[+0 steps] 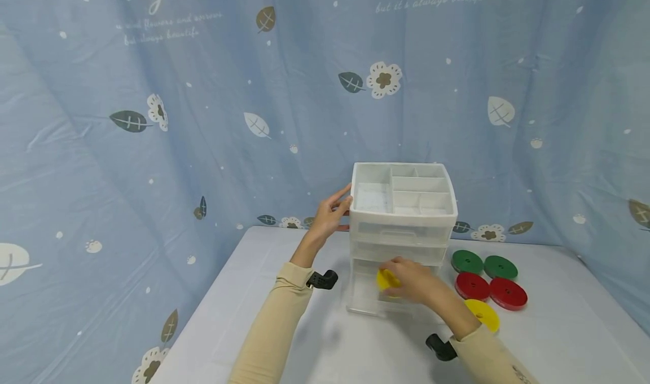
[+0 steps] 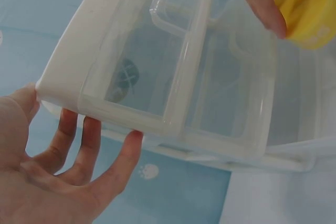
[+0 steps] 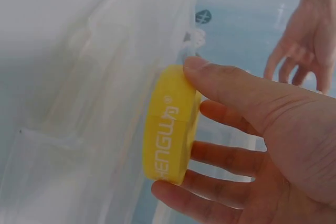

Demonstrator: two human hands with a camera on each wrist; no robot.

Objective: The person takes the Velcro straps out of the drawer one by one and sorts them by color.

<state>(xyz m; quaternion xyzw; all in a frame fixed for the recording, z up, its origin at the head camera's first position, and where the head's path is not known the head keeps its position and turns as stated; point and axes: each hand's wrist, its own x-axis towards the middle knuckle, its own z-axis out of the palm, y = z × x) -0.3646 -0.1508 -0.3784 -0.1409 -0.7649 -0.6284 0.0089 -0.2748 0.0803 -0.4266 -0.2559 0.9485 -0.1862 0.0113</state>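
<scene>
A white plastic drawer unit (image 1: 404,234) with clear drawer fronts stands on the table, its bottom drawer (image 1: 363,308) pulled out. My left hand (image 1: 327,217) rests its spread fingertips against the unit's left side; the left wrist view shows the thumb and fingers (image 2: 113,174) touching the wall. With thumb and fingers, my right hand (image 1: 418,282) grips a yellow disc (image 3: 170,124) by its edge, with white lettering along the rim. The disc is over or inside the pulled-out drawer; whether it touches the bottom I cannot tell.
Right of the unit lie two green discs (image 1: 467,261), two red discs (image 1: 472,286) and another yellow disc (image 1: 484,314), partly behind my right forearm. Divided compartments (image 1: 373,195) form the unit's top. A blue patterned cloth (image 1: 304,91) hangs behind the white table (image 1: 558,327).
</scene>
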